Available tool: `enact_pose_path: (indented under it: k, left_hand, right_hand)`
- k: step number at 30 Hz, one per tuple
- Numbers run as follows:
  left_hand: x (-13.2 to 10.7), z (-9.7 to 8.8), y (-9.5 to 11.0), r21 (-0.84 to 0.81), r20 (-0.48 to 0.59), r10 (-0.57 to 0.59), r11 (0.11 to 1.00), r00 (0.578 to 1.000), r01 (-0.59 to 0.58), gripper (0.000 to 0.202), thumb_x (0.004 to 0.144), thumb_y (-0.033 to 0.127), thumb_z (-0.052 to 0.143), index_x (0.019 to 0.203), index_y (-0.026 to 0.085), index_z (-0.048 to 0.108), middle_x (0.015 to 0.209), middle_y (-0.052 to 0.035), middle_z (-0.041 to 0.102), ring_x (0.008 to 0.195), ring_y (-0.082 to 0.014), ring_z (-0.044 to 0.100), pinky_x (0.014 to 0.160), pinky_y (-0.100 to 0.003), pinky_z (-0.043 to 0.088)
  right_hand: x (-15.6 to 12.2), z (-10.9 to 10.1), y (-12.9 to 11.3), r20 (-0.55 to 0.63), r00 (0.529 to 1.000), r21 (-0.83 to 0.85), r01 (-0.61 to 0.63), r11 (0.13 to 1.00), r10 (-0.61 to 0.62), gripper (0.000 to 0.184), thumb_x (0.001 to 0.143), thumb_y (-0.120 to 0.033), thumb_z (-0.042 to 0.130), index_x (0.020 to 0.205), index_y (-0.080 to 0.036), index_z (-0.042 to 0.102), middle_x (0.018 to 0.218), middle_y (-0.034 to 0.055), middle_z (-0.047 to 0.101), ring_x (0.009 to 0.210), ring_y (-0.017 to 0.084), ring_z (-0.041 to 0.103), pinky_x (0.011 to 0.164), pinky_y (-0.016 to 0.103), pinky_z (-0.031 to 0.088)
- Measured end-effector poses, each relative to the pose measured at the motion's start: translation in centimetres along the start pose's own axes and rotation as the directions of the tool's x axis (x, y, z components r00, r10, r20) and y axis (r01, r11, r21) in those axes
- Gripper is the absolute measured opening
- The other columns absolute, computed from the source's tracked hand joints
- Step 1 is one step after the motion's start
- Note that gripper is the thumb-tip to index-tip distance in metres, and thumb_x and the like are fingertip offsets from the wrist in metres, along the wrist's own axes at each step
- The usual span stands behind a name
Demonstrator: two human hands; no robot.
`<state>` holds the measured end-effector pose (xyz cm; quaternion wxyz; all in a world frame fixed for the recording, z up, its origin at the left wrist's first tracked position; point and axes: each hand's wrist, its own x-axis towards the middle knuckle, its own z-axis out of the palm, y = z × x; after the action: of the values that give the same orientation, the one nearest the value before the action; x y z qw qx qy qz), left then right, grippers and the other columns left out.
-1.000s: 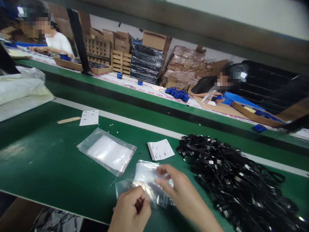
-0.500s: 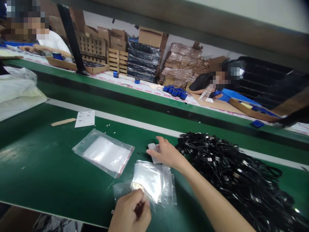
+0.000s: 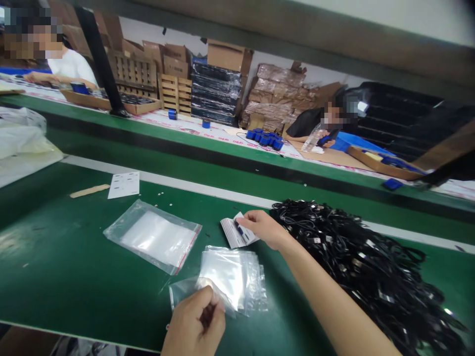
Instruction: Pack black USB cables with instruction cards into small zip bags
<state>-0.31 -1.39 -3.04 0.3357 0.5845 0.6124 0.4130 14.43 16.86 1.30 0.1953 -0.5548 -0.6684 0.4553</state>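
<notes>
My left hand is closed in a pinch on the edge of a clear plastic bag, low in the middle of the view. Just beyond it lies a pile of clear plastic bags. Farther out, my right hand pinches the raised edge of a white printed card, its thumb partly hidden. Under that edge is a fanned stack of similar cards. To the right of this hand spreads a heap of black USB cables.
Left of the pile lies a large zip bag with white contents. Behind it are a loose printed sheet and a tan strip. White plastic sacks stand far left. Two people work across the raised green ledge.
My right hand has closed on the top card and lifted its edge, uncovering the stack. My left hand keeps its pinch on the bag. The whole view has shifted slightly.
</notes>
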Motion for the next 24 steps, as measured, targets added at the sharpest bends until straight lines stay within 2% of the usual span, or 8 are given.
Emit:
enact_pose_path:
  k: [5,10,13,17,19,21,23,24]
  left_hand:
    - [0.5,-0.4,0.9,-0.228,0.041,-0.209,0.950,0.977,0.213,0.034,0.088,0.047,0.041,0.066,0.022,0.051,0.053,0.0033,0.061,0.046,-0.0115,0.058,0.047,-0.018,0.045]
    - [0.8,-0.8,1.8,-0.389,0.040,-0.323,0.867,0.946,0.313,0.036,0.085,0.053,0.046,0.068,0.022,0.053,0.059,0.0032,0.064,0.057,-0.0142,0.064,0.055,-0.021,0.051]
    - [0.6,-0.6,1.4,-0.259,-0.058,-0.243,0.941,0.968,0.220,0.033,0.087,0.047,0.044,0.066,0.023,0.049,0.054,0.0076,0.050,0.050,-0.0106,0.053,0.051,-0.018,0.045]
    - [0.3,-0.6,0.3,0.078,-0.240,-0.038,0.995,0.970,0.059,0.028,0.089,0.036,0.041,0.066,0.023,0.046,0.051,0.0094,0.041,0.044,-0.0089,0.044,0.044,-0.016,0.038]
    - [0.3,-0.7,0.1,0.131,-0.277,0.006,0.991,0.961,0.031,0.025,0.088,0.035,0.042,0.066,0.024,0.047,0.048,0.0097,0.042,0.042,-0.0092,0.044,0.042,-0.016,0.038]
    - [0.3,-0.9,0.1,0.151,-0.309,0.020,0.988,0.951,0.028,0.025,0.088,0.034,0.042,0.066,0.024,0.048,0.048,0.0097,0.044,0.041,-0.0093,0.045,0.042,-0.016,0.038]
    - [0.3,-1.1,0.3,0.169,-0.351,0.019,0.985,0.936,0.043,0.024,0.089,0.034,0.041,0.068,0.023,0.048,0.049,0.0098,0.042,0.042,-0.0093,0.044,0.043,-0.016,0.038]
    - [0.3,-1.1,0.5,0.175,-0.368,0.015,0.983,0.930,0.053,0.024,0.089,0.033,0.040,0.068,0.023,0.048,0.050,0.0098,0.041,0.042,-0.0093,0.043,0.043,-0.016,0.038]
  right_hand:
    - [-5.1,-0.8,-0.4,-0.201,0.975,0.100,0.121,0.988,-0.099,0.024,0.086,-0.036,0.050,0.069,-0.018,0.052,0.062,-0.0047,0.051,0.057,0.012,0.048,0.054,0.023,0.036]
    - [-13.5,1.7,-0.1,-0.013,0.964,0.044,0.266,0.963,-0.265,0.021,0.087,-0.028,0.052,0.071,-0.019,0.062,0.072,0.0000,0.063,0.068,0.015,0.057,0.063,0.024,0.042]
    - [-15.0,5.1,1.0,0.012,0.916,-0.003,0.401,0.916,-0.400,0.015,0.083,-0.014,0.054,0.081,-0.021,0.066,0.080,-0.0003,0.069,0.077,0.016,0.062,0.073,0.025,0.043]
    - [-14.5,8.9,2.0,-0.223,0.836,-0.062,0.502,0.863,-0.502,0.015,0.079,-0.012,0.057,0.083,-0.023,0.067,0.074,-0.0001,0.066,0.071,0.017,0.060,0.069,0.028,0.045]
    - [-14.7,10.0,2.2,-0.346,0.798,-0.061,0.506,0.860,-0.494,0.020,0.077,-0.011,0.061,0.091,-0.024,0.066,0.079,0.0023,0.064,0.075,0.018,0.060,0.068,0.028,0.048]
    - [-15.2,10.9,2.5,-0.468,0.777,-0.028,0.463,0.886,-0.421,0.041,0.070,-0.012,0.066,0.108,-0.024,0.059,0.099,0.0076,0.061,0.089,0.023,0.060,0.074,0.031,0.051]
    - [-15.9,11.5,3.0,-0.509,0.811,0.078,0.376,0.923,-0.287,0.067,0.062,-0.014,0.071,0.124,-0.023,0.048,0.116,0.0121,0.057,0.097,0.027,0.060,0.078,0.035,0.052]
    - [-16.1,11.8,3.4,-0.462,0.860,0.159,0.321,0.934,-0.217,0.071,0.060,-0.016,0.073,0.125,-0.022,0.047,0.114,0.0119,0.059,0.094,0.027,0.062,0.075,0.034,0.053]
